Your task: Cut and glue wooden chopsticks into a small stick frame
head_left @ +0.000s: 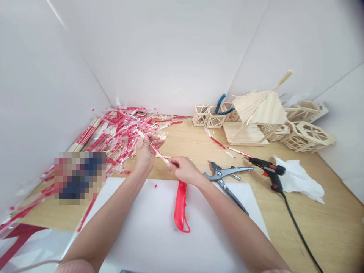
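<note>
1. Left hand (145, 151) is closed around the upper part of a wrapped chopstick pair (155, 149), in a clear sleeve with red print, thumb over the top.
2. Right hand (184, 169) pinches the lower end of the same wrapped pair with its fingertips. Both hands are clamped on it, close together, above the bench (313, 227).
3. The pair runs diagonally, upper left to lower right, between the two hands, over the far edge of a white sheet (148, 235).
4. Red utility knife (180, 206) lies on the white sheet just below the right hand.
5. Grey cutting pliers (224, 178) lie just right of the right hand, handles partly on the sheet.
6. Black hot glue gun (269, 168) sits further right, cord trailing toward the near edge, next to a crumpled white cloth (301, 182).
7. Heap of red-and-clear wrappers (113, 129), with more wrapped chopsticks in it, covers the bench's left rear.
8. Stick-built lattice boxes (209, 117) and a stick roof model (261, 108) stand at the back right; blue-handled pliers (222, 104) rest in the boxes.
</note>
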The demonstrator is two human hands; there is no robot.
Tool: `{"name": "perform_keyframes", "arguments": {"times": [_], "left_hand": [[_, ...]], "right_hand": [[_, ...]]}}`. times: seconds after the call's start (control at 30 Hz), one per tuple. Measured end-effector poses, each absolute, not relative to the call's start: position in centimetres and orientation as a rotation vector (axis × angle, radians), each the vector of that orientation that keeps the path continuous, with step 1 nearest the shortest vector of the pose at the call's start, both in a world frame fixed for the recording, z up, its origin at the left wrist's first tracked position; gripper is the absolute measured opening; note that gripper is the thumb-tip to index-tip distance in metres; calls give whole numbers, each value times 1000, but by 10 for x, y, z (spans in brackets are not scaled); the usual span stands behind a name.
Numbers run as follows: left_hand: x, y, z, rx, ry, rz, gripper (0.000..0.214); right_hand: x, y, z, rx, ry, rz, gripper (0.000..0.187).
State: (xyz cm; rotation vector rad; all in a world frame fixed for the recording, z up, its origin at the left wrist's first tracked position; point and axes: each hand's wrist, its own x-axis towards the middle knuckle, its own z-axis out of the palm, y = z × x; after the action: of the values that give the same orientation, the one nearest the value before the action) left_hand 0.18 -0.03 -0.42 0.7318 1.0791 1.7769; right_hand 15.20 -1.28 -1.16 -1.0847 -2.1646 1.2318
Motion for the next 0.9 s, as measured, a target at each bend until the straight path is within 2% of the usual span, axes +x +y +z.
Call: {"name": "perform_keyframes", "arguments": {"times": [0.17, 0.33, 0.5, 0.67, 0.73, 0.8, 0.83, 0.9], "left_hand": [[31, -17, 4, 780, 997, 1530, 23], [29, -23, 0, 1038, 976, 1297, 23], [38, -36, -4, 1389, 970, 772, 31], [36, -35, -2, 1515, 1005, 758, 39], [16, -23, 2, 1675, 1192, 773, 38], [-15, -7, 8, 1780, 1603, 902, 36], [-31, 0, 12, 1755, 1889, 1007, 35], [-62, 12, 22, 1664, 2134, 1117, 36]], "right_hand": [[143, -8, -7, -1036, -1991, 1262, 25], [194, 15, 26, -861, -2275, 1736, 37], [238, 29, 50, -1031, -1754, 1535, 44], [266, 43, 51, -1077, -1372, 1315, 43], [291, 49, 53, -1048, -1094, 1087, 40], [321, 52, 55, -986, -840, 931, 37], [333, 52, 57, -964, -776, 901, 35], [350, 52, 58, -945, -745, 915, 32]]}}
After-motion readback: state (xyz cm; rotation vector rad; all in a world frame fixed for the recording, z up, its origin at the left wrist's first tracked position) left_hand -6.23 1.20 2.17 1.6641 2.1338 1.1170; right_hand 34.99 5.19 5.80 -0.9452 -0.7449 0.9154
